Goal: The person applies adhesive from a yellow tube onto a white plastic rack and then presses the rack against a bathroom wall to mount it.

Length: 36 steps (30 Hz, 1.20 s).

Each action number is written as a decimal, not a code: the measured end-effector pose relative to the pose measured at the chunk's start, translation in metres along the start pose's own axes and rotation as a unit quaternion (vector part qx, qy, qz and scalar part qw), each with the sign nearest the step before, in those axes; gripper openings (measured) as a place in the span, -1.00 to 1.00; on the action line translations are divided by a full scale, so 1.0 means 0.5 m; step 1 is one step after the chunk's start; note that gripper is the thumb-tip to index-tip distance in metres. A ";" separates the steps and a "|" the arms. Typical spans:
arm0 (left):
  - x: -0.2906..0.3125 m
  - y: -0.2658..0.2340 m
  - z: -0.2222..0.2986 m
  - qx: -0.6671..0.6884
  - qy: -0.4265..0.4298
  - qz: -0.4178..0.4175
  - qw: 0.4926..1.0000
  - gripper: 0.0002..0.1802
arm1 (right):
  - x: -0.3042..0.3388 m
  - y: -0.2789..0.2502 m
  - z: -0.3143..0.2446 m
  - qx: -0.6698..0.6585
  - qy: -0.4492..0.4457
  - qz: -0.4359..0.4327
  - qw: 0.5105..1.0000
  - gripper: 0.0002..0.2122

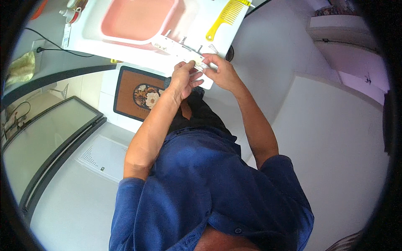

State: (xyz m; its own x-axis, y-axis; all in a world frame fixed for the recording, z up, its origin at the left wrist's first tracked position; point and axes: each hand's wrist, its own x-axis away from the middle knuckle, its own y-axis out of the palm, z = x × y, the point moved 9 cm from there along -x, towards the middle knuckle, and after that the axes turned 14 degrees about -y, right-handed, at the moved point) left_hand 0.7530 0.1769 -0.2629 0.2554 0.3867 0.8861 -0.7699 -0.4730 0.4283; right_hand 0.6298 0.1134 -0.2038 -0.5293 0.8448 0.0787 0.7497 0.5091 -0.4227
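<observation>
A long, flat white strip with small upright pegs, like a hook rack (178, 49), slants over the near edge of a white washbasin counter (94, 52). Its right end is in my left hand (183, 79), the thumb lying on top and the other fingers curled below. Thumb and forefinger of my right hand (222, 74) pinch at that same end; whether they grip the strip or a small part on it, I cannot tell. Just beyond the strip stands a pink basin (125, 41). To the right of the basin lies a yellow wide-toothed comb (222, 21).
A white cup with red (74, 16) stands at the counter's far left. A black cable (63, 48) runs beside it. On the floor lies a brown flower-patterned mat (130, 96), near a dark-framed glass panel (54, 138). A pale purple cabinet (351, 58) stands far right.
</observation>
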 end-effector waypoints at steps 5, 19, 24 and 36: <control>-0.006 0.003 -0.002 0.050 -0.015 -0.030 0.998 -0.63 | 0.017 0.009 -0.001 -0.003 -0.028 0.028 0.999 -0.63; 0.171 -0.052 -0.043 0.121 0.084 -0.178 0.973 -0.28 | 0.024 0.008 -0.242 -0.044 -0.145 -0.076 0.986 -0.72; 0.291 -0.092 -0.018 0.132 0.178 -0.158 0.962 -0.30 | -0.020 0.050 -0.382 -0.066 -0.163 -0.190 0.966 -0.83; 0.505 -0.434 0.004 0.188 0.404 -0.073 0.892 -0.33 | -0.043 0.423 -0.582 -0.214 -0.046 -0.388 0.895 -0.82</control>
State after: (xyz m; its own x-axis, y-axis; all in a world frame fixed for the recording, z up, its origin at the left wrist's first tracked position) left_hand 0.9858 0.3754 -0.1315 -0.2855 0.8383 0.4646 -0.4735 -0.5448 0.6921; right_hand 0.9152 0.2511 -0.0321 -0.9724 0.2026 0.1159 0.2155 0.9700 0.1127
